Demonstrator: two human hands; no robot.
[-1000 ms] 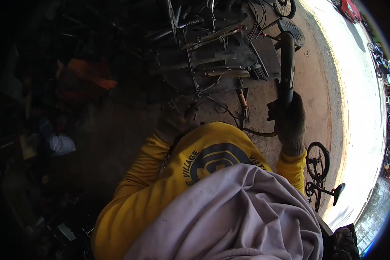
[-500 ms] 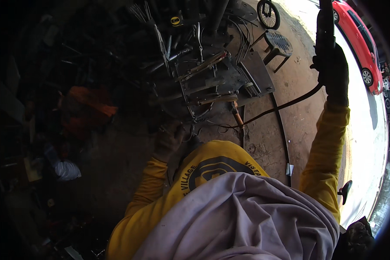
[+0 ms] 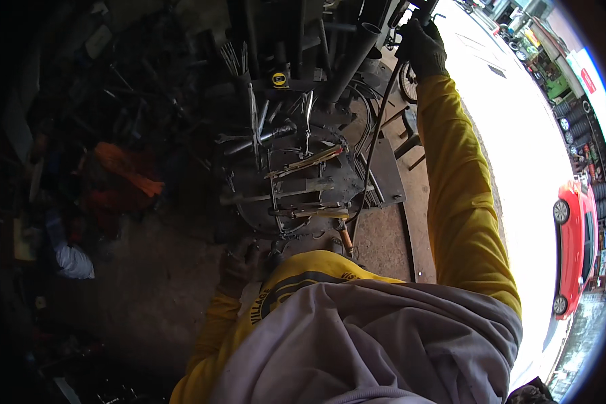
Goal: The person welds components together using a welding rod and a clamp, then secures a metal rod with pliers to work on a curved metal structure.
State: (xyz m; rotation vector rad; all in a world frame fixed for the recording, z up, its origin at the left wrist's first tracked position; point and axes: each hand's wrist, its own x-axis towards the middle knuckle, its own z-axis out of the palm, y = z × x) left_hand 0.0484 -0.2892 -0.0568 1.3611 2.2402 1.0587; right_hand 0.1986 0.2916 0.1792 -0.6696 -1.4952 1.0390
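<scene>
At the upper right, my gloved right hand (image 3: 424, 48) is closed round a dark tool with a black cable (image 3: 382, 114) running down from it. Shadow hides what kind of tool it is. My left hand (image 3: 234, 275) hangs low beside my body in dim light, near the front of a dark metal work stand (image 3: 249, 214); its fingers are too dark to read. On a wire rack over the stand hang several clamps and pliers (image 3: 308, 161). A hammer with an orange-brown handle (image 3: 345, 241) hangs at its front. Wrenches (image 3: 259, 140) lie further back.
A yellow and black tape measure (image 3: 280, 80) and a bundle of thin rods (image 3: 234, 59) are at the back. Thick metal tubes (image 3: 352, 64) stand there too. An orange cloth (image 3: 129, 168) lies left. A stool (image 3: 409, 135) and bicycle wheel (image 3: 407, 84) are right; a red car (image 3: 576, 249) stands outside.
My right hand has swung left and forward with the tool and its cable. My left hand sits lower in the picture. The view has shifted, showing more of the street.
</scene>
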